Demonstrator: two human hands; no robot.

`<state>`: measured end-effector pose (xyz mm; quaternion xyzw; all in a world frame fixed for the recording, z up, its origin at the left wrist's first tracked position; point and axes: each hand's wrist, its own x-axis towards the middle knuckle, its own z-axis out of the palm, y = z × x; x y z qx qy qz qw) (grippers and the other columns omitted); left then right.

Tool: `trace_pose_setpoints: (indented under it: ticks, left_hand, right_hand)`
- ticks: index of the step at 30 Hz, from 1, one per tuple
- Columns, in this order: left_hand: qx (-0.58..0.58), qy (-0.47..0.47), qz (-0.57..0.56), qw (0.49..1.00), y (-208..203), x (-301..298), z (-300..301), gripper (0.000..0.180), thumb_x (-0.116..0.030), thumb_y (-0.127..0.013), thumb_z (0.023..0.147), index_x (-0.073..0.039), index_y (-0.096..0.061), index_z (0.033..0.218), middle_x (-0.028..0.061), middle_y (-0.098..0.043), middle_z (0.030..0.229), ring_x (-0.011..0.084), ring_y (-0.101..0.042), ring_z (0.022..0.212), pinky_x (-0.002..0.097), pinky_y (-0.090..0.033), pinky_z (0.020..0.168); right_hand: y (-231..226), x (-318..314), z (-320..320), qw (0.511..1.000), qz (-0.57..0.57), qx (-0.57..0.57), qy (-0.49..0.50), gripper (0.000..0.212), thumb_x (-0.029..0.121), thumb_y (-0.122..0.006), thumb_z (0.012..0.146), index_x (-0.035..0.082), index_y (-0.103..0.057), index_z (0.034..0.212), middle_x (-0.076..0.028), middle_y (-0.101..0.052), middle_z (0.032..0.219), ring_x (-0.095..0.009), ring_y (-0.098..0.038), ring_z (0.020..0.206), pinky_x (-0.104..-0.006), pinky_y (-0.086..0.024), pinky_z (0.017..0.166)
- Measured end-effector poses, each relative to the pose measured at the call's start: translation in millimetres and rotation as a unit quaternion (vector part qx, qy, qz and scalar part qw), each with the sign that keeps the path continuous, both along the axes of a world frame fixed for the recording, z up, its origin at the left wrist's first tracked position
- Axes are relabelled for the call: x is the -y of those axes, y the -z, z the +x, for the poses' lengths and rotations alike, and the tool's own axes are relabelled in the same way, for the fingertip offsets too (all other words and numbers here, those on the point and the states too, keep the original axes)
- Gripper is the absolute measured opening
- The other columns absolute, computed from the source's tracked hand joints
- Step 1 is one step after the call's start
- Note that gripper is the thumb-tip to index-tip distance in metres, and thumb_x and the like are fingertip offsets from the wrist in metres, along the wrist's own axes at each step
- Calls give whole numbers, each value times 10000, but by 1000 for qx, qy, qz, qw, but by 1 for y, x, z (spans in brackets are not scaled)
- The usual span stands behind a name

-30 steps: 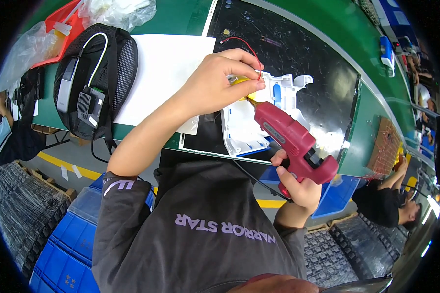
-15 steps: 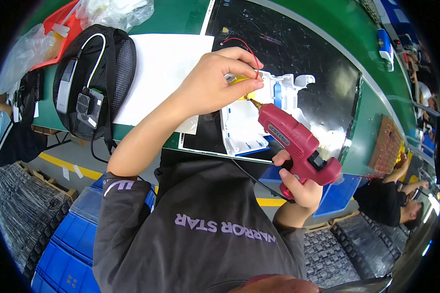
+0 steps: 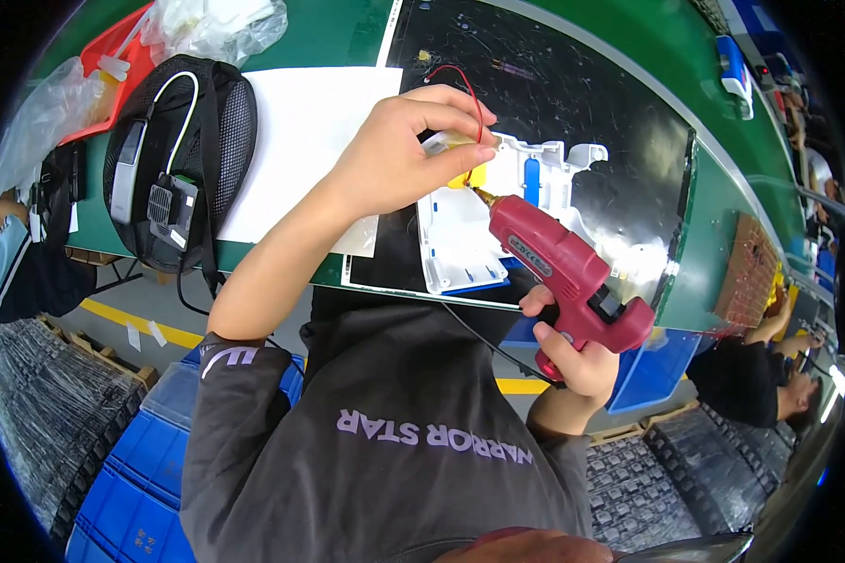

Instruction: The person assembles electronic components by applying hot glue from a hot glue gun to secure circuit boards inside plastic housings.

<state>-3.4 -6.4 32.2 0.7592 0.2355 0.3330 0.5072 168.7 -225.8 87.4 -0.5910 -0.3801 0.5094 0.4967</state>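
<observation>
From my remote station I saw that the left hand [image 3: 408,155] had shifted slightly up and left, tipping the small yellow piece [image 3: 476,176] in its pinch, so more yellow lay exposed near the nozzle. It sat over the white moulded plastic shell [image 3: 455,249], centre frame, beside the thin red wire [image 3: 475,94]. The right hand [image 3: 577,357] grasped the dark-red plastic glue gun [image 3: 554,249]. Upper left, an orange-red plastic tray [image 3: 143,68] held clear plastic bags; a black mesh bag [image 3: 233,117] bore a slim grey device [image 3: 128,178].
</observation>
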Motion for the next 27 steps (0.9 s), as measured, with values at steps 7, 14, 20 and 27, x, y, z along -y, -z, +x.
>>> trace_pose_setpoints:
  ticks: [7, 14, 20, 27]
  left_hand:
    - [-33, 16, -45, 998, -2, -2, -3, 264, -157, -675, 856, -11, -650, 1074, 117, -610, 1118, 206, -588, 1062, 330, -469, 938]
    - [-1, -32, -57, 998, 10, -3, 1, 327, -233, -726, 820, -6, -676, 1049, 122, -651, 1031, 207, -634, 966, 316, -507, 863]
    - [-76, -29, -68, 994, 0, -5, -2, 337, -239, -716, 831, -17, -674, 1080, 134, -657, 1076, 209, -631, 994, 312, -489, 894]
    - [-74, 7, -157, 985, -3, -5, -2, 378, -195, -672, 863, -5, -617, 1185, 148, -631, 1176, 216, -613, 1055, 336, -463, 941]
  right_hand:
    - [-1, -1, 0, 999, 17, -34, 23, 375, -69, -603, 702, -57, -551, 1073, -115, -619, 923, -208, -598, 901, -346, -468, 821]
    - [2, 2, 5, 988, 118, -98, 8, 401, -37, -600, 686, -66, -534, 1081, -133, -609, 903, -260, -591, 890, -402, -465, 823]
    - [8, 4, 2, 994, 82, -73, 15, 375, -30, -594, 717, -58, -534, 1086, -129, -607, 925, -246, -592, 905, -386, -464, 838]
    - [9, 0, 5, 998, 51, -42, 11, 361, -14, -574, 718, -64, -486, 1065, -159, -590, 916, -286, -576, 925, -445, -446, 867]
